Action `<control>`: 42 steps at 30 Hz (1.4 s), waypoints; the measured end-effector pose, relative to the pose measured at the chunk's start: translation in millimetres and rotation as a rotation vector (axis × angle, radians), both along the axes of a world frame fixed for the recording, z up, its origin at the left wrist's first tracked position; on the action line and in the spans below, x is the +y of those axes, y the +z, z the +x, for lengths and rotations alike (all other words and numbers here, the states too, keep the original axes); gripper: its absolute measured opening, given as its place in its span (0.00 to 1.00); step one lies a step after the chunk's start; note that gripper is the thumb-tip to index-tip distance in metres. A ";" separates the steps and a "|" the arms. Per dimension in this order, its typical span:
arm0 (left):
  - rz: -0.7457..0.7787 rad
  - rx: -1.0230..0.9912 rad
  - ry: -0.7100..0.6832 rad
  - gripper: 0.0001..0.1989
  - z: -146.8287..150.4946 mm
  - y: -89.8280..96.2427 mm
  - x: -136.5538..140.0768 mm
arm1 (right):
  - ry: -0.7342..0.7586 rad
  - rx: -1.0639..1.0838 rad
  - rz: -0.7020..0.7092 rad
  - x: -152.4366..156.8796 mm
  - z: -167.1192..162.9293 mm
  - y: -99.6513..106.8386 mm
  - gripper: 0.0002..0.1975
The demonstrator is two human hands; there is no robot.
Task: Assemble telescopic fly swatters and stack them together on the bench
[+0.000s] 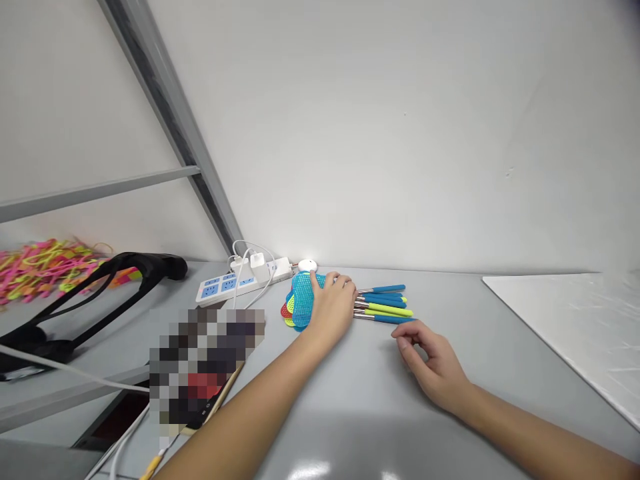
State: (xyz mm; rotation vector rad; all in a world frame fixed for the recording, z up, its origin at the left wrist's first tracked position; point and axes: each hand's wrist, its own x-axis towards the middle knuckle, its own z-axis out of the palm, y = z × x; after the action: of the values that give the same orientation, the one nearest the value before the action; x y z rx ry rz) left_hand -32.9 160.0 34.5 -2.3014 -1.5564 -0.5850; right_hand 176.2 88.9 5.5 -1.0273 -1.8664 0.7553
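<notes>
A stack of fly swatters (303,303) lies on the grey table, with blue, red and yellow-green mesh heads at the left. Their metal shafts run to blue and yellow-green handles (389,300) pointing right. My left hand (334,303) lies over the stack where heads meet shafts, its fingers curled across the far side; the palm and part of the shafts are hidden beneath it. Just below the handle ends, my right hand (430,360) rests with loosely bent fingers. Its thumb and fingertips are apart, and nothing shows in it.
A white power strip (233,287) with plugged-in chargers and a round white object (307,265) sit behind, by the wall. Leftward are a phone with a blurred screen (205,367), a black strap-like frame (135,287), and colourful bands (50,267). A white sheet (575,320) lies right.
</notes>
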 end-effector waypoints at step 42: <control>-0.371 -1.128 -0.119 0.09 25.3 7.4 -50.2 | 0.119 -0.809 0.119 13.4 44.9 48.0 0.15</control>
State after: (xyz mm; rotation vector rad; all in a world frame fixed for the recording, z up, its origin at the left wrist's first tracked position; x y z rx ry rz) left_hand -7.5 109.8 41.9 -2.4357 -2.0671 -2.0231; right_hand 221.2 102.3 53.5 -1.2604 -2.6343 0.2856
